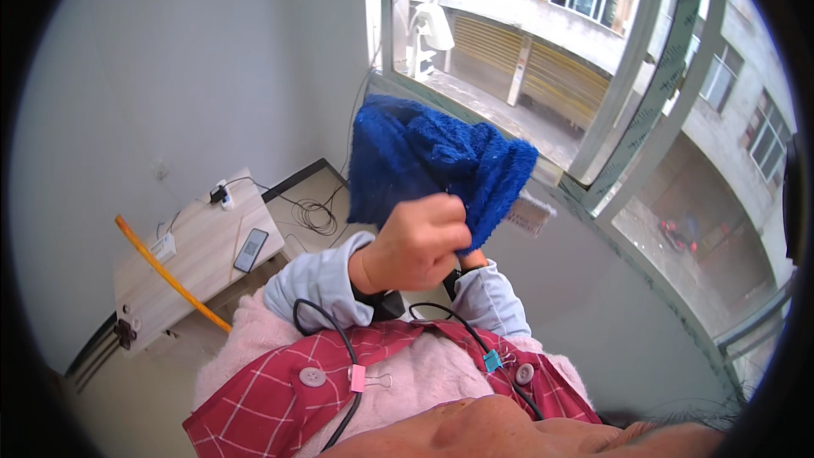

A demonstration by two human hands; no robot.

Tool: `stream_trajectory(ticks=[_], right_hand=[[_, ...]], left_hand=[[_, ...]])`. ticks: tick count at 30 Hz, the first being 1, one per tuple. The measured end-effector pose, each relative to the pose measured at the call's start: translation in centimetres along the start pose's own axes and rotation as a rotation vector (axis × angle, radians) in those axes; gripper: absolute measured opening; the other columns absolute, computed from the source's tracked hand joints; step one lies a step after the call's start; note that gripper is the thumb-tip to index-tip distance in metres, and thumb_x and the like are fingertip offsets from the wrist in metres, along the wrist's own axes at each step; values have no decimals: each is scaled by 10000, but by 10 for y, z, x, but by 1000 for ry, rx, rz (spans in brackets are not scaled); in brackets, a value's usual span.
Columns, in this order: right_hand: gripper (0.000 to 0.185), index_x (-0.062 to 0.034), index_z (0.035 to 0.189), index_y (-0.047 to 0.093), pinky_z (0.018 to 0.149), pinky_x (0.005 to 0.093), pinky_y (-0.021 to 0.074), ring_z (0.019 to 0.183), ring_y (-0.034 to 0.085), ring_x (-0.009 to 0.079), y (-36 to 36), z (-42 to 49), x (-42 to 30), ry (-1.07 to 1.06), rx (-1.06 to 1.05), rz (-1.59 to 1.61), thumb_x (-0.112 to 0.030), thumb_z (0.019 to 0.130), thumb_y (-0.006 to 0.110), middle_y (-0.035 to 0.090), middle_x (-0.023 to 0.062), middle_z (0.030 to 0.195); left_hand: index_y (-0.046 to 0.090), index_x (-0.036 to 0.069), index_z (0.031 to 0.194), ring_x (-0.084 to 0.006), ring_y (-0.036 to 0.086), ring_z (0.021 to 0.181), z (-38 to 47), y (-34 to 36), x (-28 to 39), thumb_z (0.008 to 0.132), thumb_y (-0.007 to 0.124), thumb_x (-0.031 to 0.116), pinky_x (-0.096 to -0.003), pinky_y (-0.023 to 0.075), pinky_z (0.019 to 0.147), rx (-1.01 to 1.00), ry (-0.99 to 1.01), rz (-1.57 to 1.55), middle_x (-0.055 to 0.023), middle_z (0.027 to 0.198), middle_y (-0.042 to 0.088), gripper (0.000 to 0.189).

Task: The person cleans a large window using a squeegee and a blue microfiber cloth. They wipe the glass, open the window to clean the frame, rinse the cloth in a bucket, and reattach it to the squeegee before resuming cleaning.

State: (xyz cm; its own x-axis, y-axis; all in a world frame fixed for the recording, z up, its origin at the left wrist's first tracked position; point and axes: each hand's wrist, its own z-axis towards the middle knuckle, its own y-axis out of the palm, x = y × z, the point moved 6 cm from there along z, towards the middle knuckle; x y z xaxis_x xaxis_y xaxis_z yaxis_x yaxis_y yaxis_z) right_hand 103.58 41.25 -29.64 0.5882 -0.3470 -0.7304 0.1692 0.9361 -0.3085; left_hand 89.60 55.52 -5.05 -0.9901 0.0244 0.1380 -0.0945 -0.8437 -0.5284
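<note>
A blue plush cloth [439,159] is held up in front of me, bunched and folded along its right side. My left hand [420,242] is curled into a fist against the cloth's lower edge; whether fabric is between its fingers is hidden. Behind that edge is my right hand [474,259], holding the cloth from below, with its fingers mostly covered. A pale tag-like piece [531,213] bearing writing shows beyond the cloth's right side, slightly blurred.
A window frame [610,194] runs along the right, above a grey wall. To the left, a low wooden table [203,242] carries a phone [251,249] and a plugged-in power strip [222,194]. A black cable [315,216] lies coiled on the floor. An orange rod [172,277] crosses before the table.
</note>
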Motion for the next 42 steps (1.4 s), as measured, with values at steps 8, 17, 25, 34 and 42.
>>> stream_trajectory(ticks=[8, 17, 25, 34, 42], right_hand=[[434, -85, 1286, 515, 946, 363, 426, 1134, 541, 281, -16, 3, 9, -9, -5, -15, -244, 889, 586, 589, 156, 1210], [333, -118, 1152, 642, 890, 338, 473, 1046, 624, 249, -2, 2, 17, 147, 6, 82, -320, 902, 556, 664, 105, 1127], [352, -125, 1183, 624, 885, 330, 473, 1022, 634, 271, 17, 0, 4, 178, -113, -103, -340, 922, 526, 672, 101, 1109], [222, -191, 1064, 633, 827, 446, 485, 938, 630, 325, -10, 5, 13, 59, -98, -308, -274, 867, 573, 668, 84, 1038], [242, -186, 1093, 620, 854, 440, 468, 985, 604, 318, -76, 1, 19, 86, 63, -143, -268, 871, 574, 644, 89, 1082]], left_hand=[[636, 36, 1011, -285, 590, 692, -9, 1, -25, 708, 669, 32, -342, 492, 583, -178, -130, 73, -116, 849, 585, 305], [616, 46, 1102, -272, 586, 732, 21, -28, -47, 785, 710, 129, -321, 480, 659, -105, -287, 265, -118, 915, 596, 341], [591, -23, 898, -182, 533, 634, 92, -61, -83, 910, 559, 119, -305, 440, 609, 100, -350, 30, -171, 716, 570, 146], [573, -5, 919, -90, 517, 670, 144, -30, -55, 953, 527, 93, -226, 452, 630, -74, -174, -283, -32, 728, 581, 113], [444, 81, 1344, -114, 537, 872, 149, -10, -76, 929, 568, 117, -227, 474, 705, -545, -191, -139, -50, 1019, 572, 435]])
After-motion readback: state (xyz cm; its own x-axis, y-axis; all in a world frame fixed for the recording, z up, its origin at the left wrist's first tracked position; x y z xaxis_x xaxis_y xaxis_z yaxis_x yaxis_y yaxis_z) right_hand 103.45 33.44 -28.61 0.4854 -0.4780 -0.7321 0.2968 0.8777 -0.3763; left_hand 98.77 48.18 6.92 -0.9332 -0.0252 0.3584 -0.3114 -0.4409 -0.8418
